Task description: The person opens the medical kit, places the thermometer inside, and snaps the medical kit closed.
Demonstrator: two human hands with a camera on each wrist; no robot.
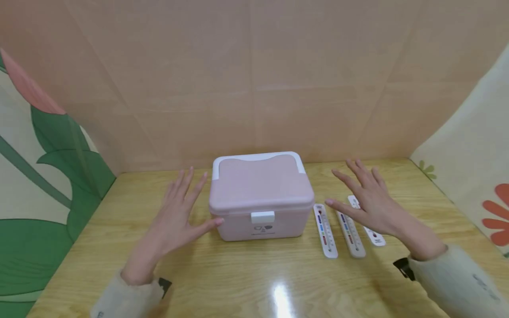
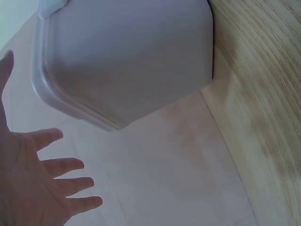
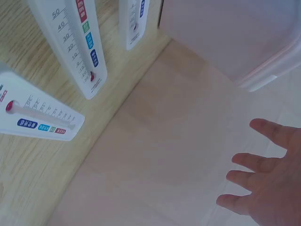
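A pink box (image 1: 262,190) with a closed lid and a white front latch (image 1: 262,217) stands on the table. Its side also shows in the left wrist view (image 2: 131,52). My left hand (image 1: 176,221) is spread just left of the box, the thumb near its front corner; contact is unclear. My right hand (image 1: 370,203) hovers with fingers spread, holding nothing. Below and beside it lie three thermometers: a white one nearest the box (image 1: 325,230), one in the middle (image 1: 351,236), and one at the right (image 1: 375,237), partly hidden by the hand.
The wooden table (image 1: 222,278) meets a pinkish-brown covered wall (image 1: 254,88) close behind the box. Cloth with a large leaf print (image 1: 71,176) hangs at the left, and flower-printed cloth (image 1: 469,145) at the right.
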